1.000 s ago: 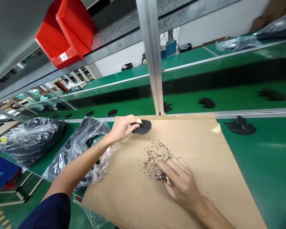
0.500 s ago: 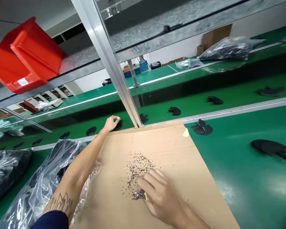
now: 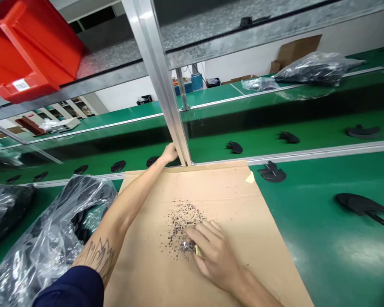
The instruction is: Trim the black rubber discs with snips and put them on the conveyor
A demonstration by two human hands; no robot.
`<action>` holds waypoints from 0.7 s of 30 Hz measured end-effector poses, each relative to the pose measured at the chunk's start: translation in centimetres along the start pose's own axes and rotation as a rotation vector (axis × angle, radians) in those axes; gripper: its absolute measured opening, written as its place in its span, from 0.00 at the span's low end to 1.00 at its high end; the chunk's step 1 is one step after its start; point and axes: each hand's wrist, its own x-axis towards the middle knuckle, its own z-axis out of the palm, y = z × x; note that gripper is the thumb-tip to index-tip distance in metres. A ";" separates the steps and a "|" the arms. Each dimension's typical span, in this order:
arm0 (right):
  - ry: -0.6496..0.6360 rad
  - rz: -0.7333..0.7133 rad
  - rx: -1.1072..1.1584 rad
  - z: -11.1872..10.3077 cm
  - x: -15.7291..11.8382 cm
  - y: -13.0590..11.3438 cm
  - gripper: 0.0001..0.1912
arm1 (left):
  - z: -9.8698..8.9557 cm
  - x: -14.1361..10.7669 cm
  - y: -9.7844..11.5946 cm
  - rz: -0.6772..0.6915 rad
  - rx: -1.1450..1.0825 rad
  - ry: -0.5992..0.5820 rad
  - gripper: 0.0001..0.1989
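Observation:
My left hand (image 3: pixel 170 152) reaches over the far edge of the cardboard (image 3: pixel 141 273) to the green belt (image 3: pixel 208 147). The metal post covers its fingers, so whether they hold anything is hidden. My right hand (image 3: pixel 216 253) is closed above the cardboard around what look like small nippers (image 3: pixel 187 246). Their shiny metal head points left, and something pale yellow shows beside the fingers. Small black clippings (image 3: pixel 182 217) lie scattered around and beyond the tool. A curved black plastic part (image 3: pixel 152 161) rests on the belt, left of my left hand.
An upright metal post (image 3: pixel 166 85) stands at the cardboard's far edge. More black parts (image 3: pixel 272 172) lie on the green surface at right. Clear plastic bags (image 3: pixel 51 243) bulge at left. A red bin (image 3: pixel 35 55) sits on the shelf overhead.
My left hand has moved right along the belt and partly behind the post. Black parts left of the post have shifted left. My right hand stays over the clippings with the nippers.

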 end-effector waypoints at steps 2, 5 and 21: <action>0.048 0.014 0.041 0.1 0.2 0.1 0.21 | -2.6 -1.9 1.0 -0.038 -0.011 0.070 0.14; 0.114 0.100 0.160 0.2 0.6 0.2 0.23 | -6.0 -7.0 2.7 -0.052 -0.021 0.202 0.09; -0.125 0.270 0.554 0.4 2.5 -0.7 0.13 | -4.8 -30.7 3.7 -0.053 -0.407 -0.078 0.25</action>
